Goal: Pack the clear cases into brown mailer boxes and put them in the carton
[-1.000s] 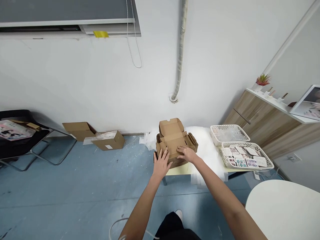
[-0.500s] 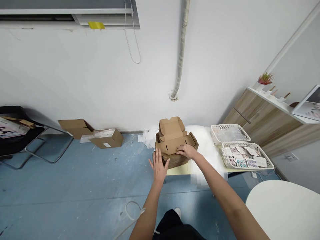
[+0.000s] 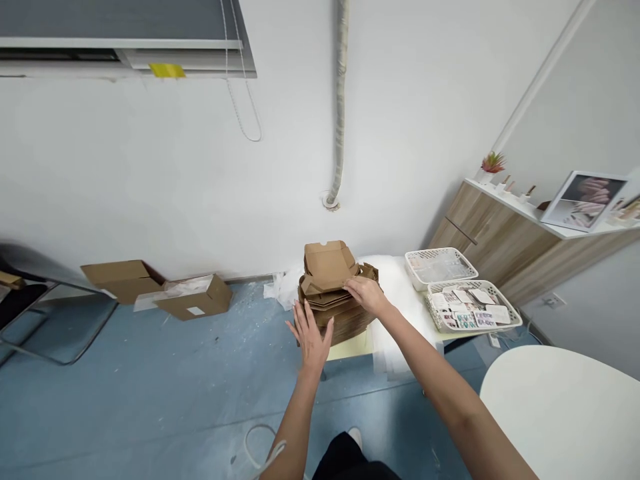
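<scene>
Blue floor (image 3: 150, 373) open at left; kraft box stack (image 3: 340, 323) at the near edge of a pale yellow table (image 3: 350, 348), right hand (image 3: 367, 295) on top, grip unclear, left hand (image 3: 310, 337) open just beside.

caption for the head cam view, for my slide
Right hand on a stack of kraft cardboard mailer boxes, left hand open beside it

A single head-worn camera looks forward and down from just above the person's left hand (image 3: 310, 340) and right hand (image 3: 367, 297). It frames the brown corrugated cardboard box stack (image 3: 335, 313) mid-view, the blue floor (image 3: 150, 373) near, and the white wall (image 3: 150, 180) far.
</scene>
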The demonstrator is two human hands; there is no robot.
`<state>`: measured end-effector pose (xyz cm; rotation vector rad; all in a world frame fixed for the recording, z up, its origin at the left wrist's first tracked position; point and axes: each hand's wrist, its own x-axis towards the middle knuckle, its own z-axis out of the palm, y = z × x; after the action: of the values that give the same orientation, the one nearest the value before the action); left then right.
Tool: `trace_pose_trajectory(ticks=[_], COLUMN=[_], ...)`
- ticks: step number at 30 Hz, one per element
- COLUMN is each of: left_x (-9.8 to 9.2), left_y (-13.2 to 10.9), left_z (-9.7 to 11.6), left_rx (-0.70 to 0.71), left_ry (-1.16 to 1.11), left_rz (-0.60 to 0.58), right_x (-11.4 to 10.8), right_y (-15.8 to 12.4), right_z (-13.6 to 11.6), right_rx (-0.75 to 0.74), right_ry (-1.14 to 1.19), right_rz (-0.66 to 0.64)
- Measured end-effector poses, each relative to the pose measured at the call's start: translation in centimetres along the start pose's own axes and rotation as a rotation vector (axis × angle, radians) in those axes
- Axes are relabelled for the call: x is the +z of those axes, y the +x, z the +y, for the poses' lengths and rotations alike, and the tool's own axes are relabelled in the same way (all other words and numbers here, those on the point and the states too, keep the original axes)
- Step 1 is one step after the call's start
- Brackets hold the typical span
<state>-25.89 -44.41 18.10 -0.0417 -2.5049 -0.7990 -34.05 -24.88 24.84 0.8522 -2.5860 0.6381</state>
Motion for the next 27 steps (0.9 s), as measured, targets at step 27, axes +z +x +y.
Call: trace_pose_trajectory(ticks=[27], left_x=[1.2], left_y=[-3.3], left_z=[4.1], left_rx=[0.419], left_ry=[-0.021], left_rz=[-0.172], right_x=[-8.0], right_y=[0.1], right_z=[-2.2], right_rx=[0.078], right_ry=[-0.042], right_rz=[0.189])
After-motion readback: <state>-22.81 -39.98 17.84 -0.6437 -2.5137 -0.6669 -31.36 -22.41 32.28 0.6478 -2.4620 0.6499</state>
